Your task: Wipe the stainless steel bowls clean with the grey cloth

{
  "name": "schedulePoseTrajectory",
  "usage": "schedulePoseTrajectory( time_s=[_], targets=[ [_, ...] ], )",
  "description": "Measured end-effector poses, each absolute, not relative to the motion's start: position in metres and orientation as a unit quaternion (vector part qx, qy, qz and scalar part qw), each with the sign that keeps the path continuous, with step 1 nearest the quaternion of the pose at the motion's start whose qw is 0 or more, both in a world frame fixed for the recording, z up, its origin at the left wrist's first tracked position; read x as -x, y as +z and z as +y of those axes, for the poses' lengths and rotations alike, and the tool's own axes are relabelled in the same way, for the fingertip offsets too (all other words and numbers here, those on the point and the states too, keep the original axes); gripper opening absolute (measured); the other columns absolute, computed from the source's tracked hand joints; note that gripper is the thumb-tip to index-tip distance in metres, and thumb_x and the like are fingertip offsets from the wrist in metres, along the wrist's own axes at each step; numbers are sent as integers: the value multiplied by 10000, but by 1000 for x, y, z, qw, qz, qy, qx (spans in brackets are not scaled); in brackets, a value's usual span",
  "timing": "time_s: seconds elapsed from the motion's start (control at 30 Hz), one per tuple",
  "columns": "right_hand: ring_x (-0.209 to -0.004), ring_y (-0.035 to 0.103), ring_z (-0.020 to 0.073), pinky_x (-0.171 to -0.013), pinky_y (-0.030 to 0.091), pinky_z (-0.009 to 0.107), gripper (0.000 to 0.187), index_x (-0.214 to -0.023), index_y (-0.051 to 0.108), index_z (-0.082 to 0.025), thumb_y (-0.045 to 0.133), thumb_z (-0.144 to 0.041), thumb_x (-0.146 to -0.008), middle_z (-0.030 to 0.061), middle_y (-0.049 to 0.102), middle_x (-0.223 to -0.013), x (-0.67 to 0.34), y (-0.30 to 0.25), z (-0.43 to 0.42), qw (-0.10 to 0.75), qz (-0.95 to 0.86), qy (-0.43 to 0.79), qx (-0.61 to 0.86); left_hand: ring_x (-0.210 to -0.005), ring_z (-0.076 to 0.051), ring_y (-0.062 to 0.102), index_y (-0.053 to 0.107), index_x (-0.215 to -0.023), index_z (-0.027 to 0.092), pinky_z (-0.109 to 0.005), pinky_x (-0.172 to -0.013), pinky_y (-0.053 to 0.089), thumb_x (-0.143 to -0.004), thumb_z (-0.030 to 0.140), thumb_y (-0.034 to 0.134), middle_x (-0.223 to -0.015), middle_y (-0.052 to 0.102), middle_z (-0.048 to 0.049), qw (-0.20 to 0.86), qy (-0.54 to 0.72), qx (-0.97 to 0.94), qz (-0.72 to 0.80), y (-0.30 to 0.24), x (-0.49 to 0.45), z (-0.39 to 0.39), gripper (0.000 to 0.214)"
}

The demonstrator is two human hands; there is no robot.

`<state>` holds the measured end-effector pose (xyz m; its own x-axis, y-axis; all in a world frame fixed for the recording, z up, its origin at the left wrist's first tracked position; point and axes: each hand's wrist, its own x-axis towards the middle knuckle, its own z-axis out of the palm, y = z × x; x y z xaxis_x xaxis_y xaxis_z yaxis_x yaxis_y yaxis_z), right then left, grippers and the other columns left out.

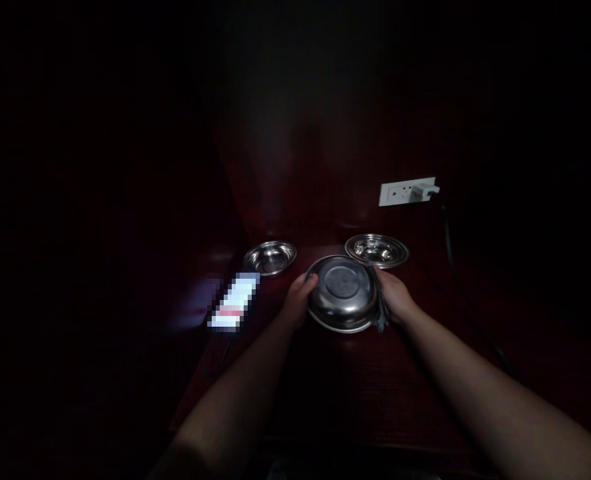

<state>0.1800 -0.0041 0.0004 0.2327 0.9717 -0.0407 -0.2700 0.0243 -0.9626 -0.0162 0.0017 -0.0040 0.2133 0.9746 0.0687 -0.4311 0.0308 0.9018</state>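
Note:
A shiny metal bowl (pixel 342 292) is held between my two hands above the dark red table, its underside turned toward me. My left hand (pixel 299 300) grips the left rim, thumb lying on the outer wall. On the other side my right hand (pixel 394 293) is closed around a dark grey cloth (pixel 381 308), which presses against the bowl's right edge. Most of the right fingers are hidden behind the cloth and bowl. Behind the held bowl, a second metal bowl (pixel 270 258) sits at the left and stacked metal bowls (pixel 399 252) at the right, both facing up.
A lit phone (pixel 235 303), its screen blurred out, lies left of my left hand. On the back wall is a white socket plate (pixel 392 193) with a plugged-in adapter (pixel 425 191). Its black cable (pixel 448 233) runs down at the right. Surroundings are very dark.

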Motion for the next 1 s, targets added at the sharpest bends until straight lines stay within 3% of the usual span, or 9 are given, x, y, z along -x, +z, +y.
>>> schedulePoseTrajectory(
  time_s=[0.67, 1.0],
  targets=[
    [-764, 654, 201, -785, 476, 323, 348, -818, 663, -187, 520, -499, -762, 56, 711, -833, -187, -9, 4, 603, -421, 467, 490, -827, -201, 644, 630, -936, 132, -340, -836, 456, -748, 332, 627, -857, 688, -74, 697, 532, -375, 300, -2, 16, 3, 275],
    [-757, 648, 209, -752, 475, 322, 381, -832, 667, -165, 490, -497, -771, 65, 707, -796, -187, -10, 6, 598, -430, 450, 505, -855, -213, 648, 631, -922, 126, -368, -869, 457, -740, 311, 636, -849, 692, -76, 696, 542, -365, 297, -5, 16, 9, 259]
  ],
)
